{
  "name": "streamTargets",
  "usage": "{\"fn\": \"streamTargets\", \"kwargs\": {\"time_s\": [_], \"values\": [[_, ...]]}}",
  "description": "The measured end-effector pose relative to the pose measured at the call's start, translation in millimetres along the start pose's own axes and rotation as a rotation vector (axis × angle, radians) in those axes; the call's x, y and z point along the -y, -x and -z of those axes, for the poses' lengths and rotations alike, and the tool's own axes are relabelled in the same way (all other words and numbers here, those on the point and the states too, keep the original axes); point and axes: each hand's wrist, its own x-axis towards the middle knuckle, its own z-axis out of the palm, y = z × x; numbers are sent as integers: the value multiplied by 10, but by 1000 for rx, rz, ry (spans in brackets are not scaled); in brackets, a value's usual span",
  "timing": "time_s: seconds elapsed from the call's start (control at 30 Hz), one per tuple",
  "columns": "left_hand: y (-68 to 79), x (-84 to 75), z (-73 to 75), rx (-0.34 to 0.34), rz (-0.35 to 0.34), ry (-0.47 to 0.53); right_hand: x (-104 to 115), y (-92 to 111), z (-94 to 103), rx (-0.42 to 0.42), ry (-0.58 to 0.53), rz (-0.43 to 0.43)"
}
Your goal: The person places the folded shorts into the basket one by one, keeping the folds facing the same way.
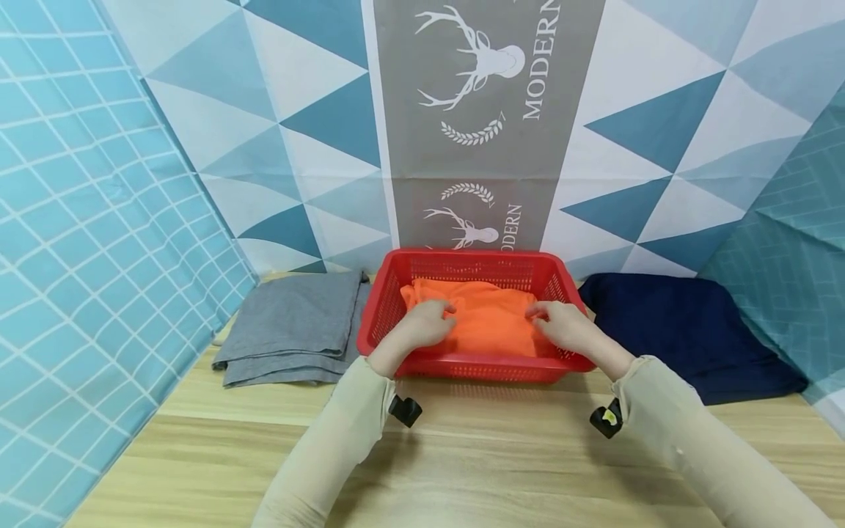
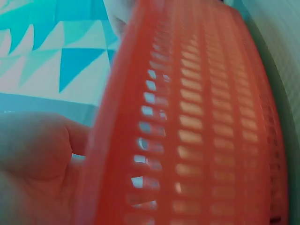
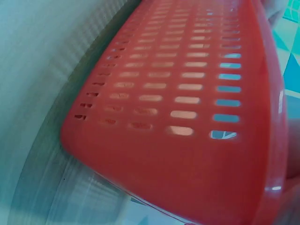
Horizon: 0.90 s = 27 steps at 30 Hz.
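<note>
A folded orange cloth lies inside a red plastic basket with slotted walls. My left hand reaches over the basket's near rim and rests at the left part of the cloth, fingers loosely bent. On the opposite side, my right hand is at the cloth's right edge, its fingers relaxed and pointing inward. The left wrist view has the basket wall in front, with part of the left hand behind the rim. In the right wrist view, the wall hides most of the right hand.
Folded grey cloths lie left of the basket, and a folded dark navy cloth lies to its right. All rest on a wood-grain table. A patterned backdrop rises directly behind the basket.
</note>
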Motion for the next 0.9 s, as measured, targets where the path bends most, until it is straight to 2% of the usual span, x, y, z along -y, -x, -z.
{"fn": "streamTargets", "kwargs": {"time_s": [0.1, 0.27, 0.47, 0.6, 0.7, 0.9], "values": [[35, -77, -14, 10, -31, 32, -12, 61, -24, -61, 1, 30], [108, -232, -20, -18, -74, 36, -22, 153, -48, -243, 3, 73], [154, -385, -110, -156, -125, -38, -68, 244, -17, -394, -56, 76], [176, -439, -219, -247, -164, -60, -125, 315, -17, -458, -74, 110], [201, -468, -289, -262, -206, 32, -174, 362, -39, -493, -95, 147], [269, -573, -401, -189, -332, 274, -282, 437, -65, -588, -155, 233]]}}
